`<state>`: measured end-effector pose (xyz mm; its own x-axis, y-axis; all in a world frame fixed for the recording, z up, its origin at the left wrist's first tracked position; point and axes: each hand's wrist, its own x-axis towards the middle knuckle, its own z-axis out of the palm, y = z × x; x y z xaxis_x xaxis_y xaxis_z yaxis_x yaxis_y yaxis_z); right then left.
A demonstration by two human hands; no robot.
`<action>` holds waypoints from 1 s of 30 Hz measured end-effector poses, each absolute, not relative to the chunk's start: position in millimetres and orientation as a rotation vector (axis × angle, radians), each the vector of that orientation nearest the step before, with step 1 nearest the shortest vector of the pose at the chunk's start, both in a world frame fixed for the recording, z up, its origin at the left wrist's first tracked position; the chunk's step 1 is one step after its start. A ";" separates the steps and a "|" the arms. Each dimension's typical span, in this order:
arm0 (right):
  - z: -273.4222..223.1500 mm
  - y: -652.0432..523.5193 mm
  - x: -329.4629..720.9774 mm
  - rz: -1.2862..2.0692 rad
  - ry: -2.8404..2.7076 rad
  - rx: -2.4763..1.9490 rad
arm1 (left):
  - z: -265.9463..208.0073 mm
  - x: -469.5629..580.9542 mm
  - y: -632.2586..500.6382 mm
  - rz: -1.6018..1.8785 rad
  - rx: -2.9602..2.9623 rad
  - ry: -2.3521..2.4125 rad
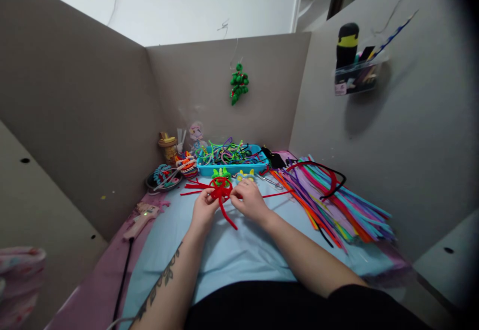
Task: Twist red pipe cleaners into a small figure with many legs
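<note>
A red pipe cleaner figure (221,188), bent into loops with loose ends, is pinched at its left side by my left hand (205,206). One red end curves down from it toward me. Beside its right edge my right hand (249,200) is closed, fingertips together; a red pipe cleaner (277,194) runs out to the right from behind this hand. Just beyond the figure sit a green pipe cleaner figure (221,173) and a yellow and blue one (245,174). More red pipe cleaners (194,185) lie to the left.
Behind stands a blue tray (232,170) of tangled pipe cleaner scraps. Bundled coloured pipe cleaners (329,200) and a black headband-like loop lie right, near metal scissors or pliers (270,182). A pink glue gun (142,221) and a dark bowl (151,182) are left. Grey panels enclose three sides.
</note>
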<state>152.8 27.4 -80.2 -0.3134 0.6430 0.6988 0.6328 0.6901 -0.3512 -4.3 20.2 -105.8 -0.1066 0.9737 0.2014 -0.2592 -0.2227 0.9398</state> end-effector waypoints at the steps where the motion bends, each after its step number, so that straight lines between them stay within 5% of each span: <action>1: -80.7 27.8 152.7 0.018 -2.011 -0.979 | -105.9 -4.4 20.4 1.548 1.116 0.953; 30: -89.8 29.8 143.2 0.082 -1.952 -1.017 | -107.8 -4.8 21.3 1.592 1.332 1.018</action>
<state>143.2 29.8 -89.8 -0.2511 0.6809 0.6880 0.6211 0.6585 -0.4250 -4.8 21.3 -107.8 -0.1191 0.9328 0.3401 -0.0829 -0.3507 0.9328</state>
